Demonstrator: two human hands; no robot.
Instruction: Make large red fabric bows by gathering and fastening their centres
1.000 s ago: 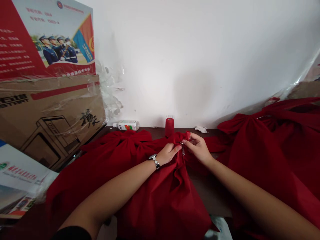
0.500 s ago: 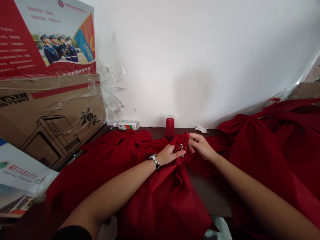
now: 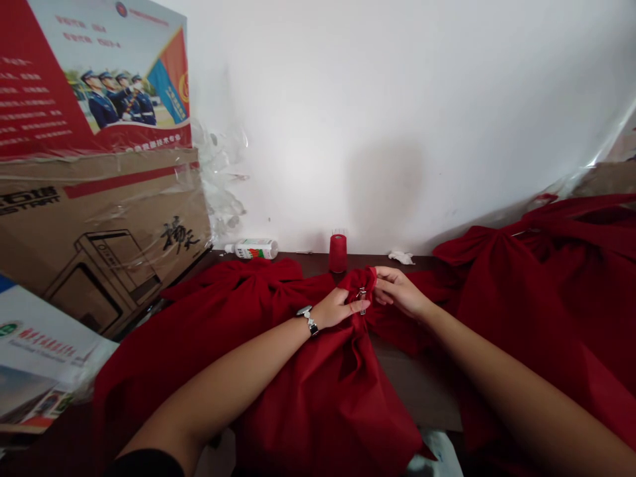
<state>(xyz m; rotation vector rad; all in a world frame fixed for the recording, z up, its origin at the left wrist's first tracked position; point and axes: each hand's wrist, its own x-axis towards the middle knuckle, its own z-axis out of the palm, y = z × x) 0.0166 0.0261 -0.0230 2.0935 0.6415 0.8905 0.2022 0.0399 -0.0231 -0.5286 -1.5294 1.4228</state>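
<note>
Red cloth (image 3: 338,391), gathered into folds at its top, hangs over the near edge between my arms. My left hand (image 3: 338,308) is closed round the gathered part, its thumb lying over a small metal clasp (image 3: 362,296) on the folds. On the other side, my right hand (image 3: 397,290) pinches the cloth's upper right edge between thumb and fingers. Whether those fingers also hold a needle or thread is too small to tell. Just behind the hands stands a spool of red thread (image 3: 338,253) with several pins or needles sticking up from its top.
More red cloth in bow-like gathers lies at left (image 3: 199,338) and right (image 3: 536,298). A white bottle (image 3: 256,248) rests on its side by the wall, and a crumpled tissue (image 3: 400,257) lies right of the spool. A cardboard box (image 3: 124,199) and printed boards (image 3: 34,351) stand at left.
Almost nothing differs. My right hand has shifted very slightly downward at the cloth's edge, while the left keeps its hold.
</note>
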